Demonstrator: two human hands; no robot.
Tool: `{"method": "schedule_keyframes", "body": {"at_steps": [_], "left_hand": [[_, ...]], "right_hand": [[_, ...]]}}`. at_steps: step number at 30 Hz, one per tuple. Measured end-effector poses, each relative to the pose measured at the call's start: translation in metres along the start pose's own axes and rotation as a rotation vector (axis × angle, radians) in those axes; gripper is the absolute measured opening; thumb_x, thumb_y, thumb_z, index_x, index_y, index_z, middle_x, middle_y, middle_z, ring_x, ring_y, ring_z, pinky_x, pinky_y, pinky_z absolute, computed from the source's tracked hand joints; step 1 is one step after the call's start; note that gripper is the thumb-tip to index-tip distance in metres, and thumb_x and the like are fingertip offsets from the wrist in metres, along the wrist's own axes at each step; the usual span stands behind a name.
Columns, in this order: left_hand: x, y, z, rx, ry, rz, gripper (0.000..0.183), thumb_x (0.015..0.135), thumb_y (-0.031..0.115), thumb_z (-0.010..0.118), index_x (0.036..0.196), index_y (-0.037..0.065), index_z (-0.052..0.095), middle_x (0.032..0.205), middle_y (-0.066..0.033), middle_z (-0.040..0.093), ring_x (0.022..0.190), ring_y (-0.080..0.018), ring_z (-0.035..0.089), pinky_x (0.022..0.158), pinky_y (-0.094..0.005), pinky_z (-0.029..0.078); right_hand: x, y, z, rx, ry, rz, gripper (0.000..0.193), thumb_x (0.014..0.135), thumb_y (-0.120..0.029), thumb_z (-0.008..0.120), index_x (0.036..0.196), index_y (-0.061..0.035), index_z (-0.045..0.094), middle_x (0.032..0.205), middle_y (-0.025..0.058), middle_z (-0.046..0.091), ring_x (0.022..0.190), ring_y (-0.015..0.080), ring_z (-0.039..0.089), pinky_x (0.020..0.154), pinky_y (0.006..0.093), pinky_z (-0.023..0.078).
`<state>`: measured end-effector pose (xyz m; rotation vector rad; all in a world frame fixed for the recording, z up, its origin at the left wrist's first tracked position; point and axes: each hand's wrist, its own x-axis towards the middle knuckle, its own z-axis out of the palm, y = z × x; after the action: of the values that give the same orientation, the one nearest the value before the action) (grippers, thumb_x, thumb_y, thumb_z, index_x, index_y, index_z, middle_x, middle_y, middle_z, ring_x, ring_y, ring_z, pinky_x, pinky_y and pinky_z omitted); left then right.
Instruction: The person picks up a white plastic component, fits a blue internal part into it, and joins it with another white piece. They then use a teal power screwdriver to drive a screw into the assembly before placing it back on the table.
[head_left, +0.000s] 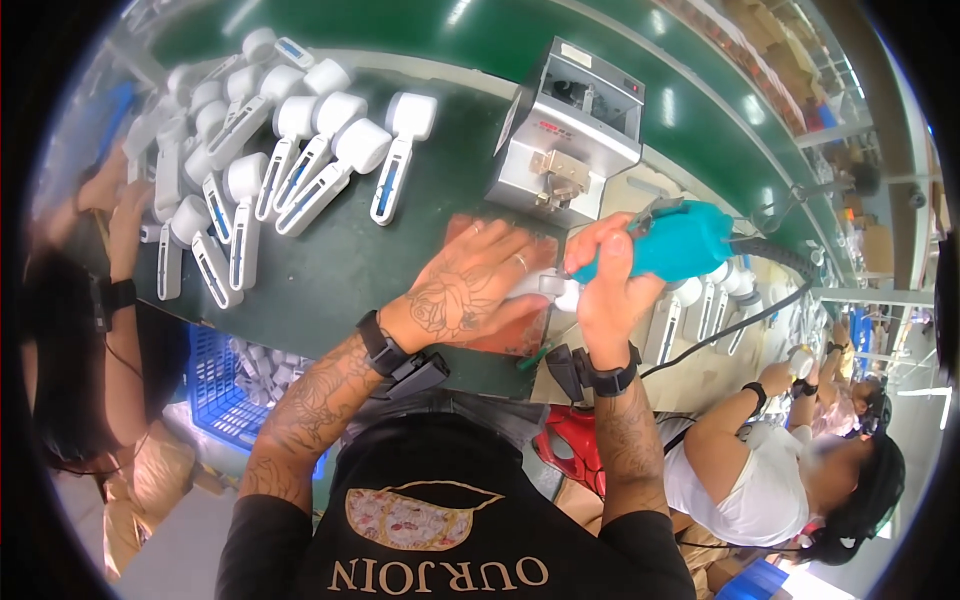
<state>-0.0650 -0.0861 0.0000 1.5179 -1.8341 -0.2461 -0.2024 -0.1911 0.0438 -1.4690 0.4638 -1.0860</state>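
- Head view: left hand (pixel 462 287) grips a white part (pixel 541 287) over the orange mat (pixel 508 338).
- Right hand (pixel 612 295) grasps a teal power tool (pixel 685 243), its end near that part.
- Grey machine (pixel 568 135) stands just beyond the mat, upright.

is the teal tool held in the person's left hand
No, the right hand grips the teal tool, while the left hand is on a white piece.
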Motion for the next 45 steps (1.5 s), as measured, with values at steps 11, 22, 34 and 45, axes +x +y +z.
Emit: {"method": "schedule_keyframes", "body": {"at_steps": [11, 22, 34, 45], "left_hand": [[-0.001, 0.001, -0.006, -0.001, -0.020, -0.017, 0.053, 0.092, 0.037, 0.065, 0.132, 0.003, 0.057, 0.117, -0.0149, 0.060, 0.110, -0.0333, 0.055, 0.099, -0.0443, 0.043], [0.001, 0.006, -0.009, -0.048, 0.028, -0.023, 0.035, 0.088, 0.024, 0.064, 0.121, 0.010, 0.065, 0.112, -0.0091, 0.062, 0.104, -0.0311, 0.056, 0.095, -0.0439, 0.046], [-0.001, 0.002, -0.002, -0.024, 0.043, 0.000, 0.043, 0.090, 0.027, 0.064, 0.128, 0.006, 0.061, 0.113, -0.0113, 0.061, 0.106, -0.0310, 0.055, 0.095, -0.0433, 0.044], [0.005, -0.001, -0.015, -0.021, -0.041, -0.055, 0.044, 0.089, 0.023, 0.068, 0.131, 0.010, 0.062, 0.122, -0.0080, 0.062, 0.107, -0.0320, 0.057, 0.096, -0.0447, 0.044]], "right_hand": [[0.015, -0.019, 0.010, -0.059, 0.030, 0.068, 0.032, 0.104, -0.030, 0.057, 0.100, 0.0008, 0.054, 0.072, 0.0063, 0.055, 0.061, 0.0176, 0.056, 0.059, 0.0328, 0.047], [0.068, 0.010, 0.029, -0.142, 0.071, -0.198, 0.024, 0.104, -0.023, 0.057, 0.103, 0.0005, 0.057, 0.070, 0.0050, 0.058, 0.061, 0.0149, 0.058, 0.057, 0.0285, 0.046], [-0.013, -0.039, -0.003, -0.034, 0.052, 0.012, 0.038, 0.103, -0.034, 0.058, 0.109, 0.0037, 0.054, 0.071, 0.0072, 0.053, 0.061, 0.0181, 0.054, 0.059, 0.0330, 0.046], [-0.017, -0.023, -0.007, 0.004, 0.004, -0.002, 0.044, 0.101, -0.038, 0.062, 0.111, 0.0040, 0.053, 0.074, 0.0083, 0.056, 0.065, 0.0194, 0.057, 0.062, 0.0338, 0.047]]}}
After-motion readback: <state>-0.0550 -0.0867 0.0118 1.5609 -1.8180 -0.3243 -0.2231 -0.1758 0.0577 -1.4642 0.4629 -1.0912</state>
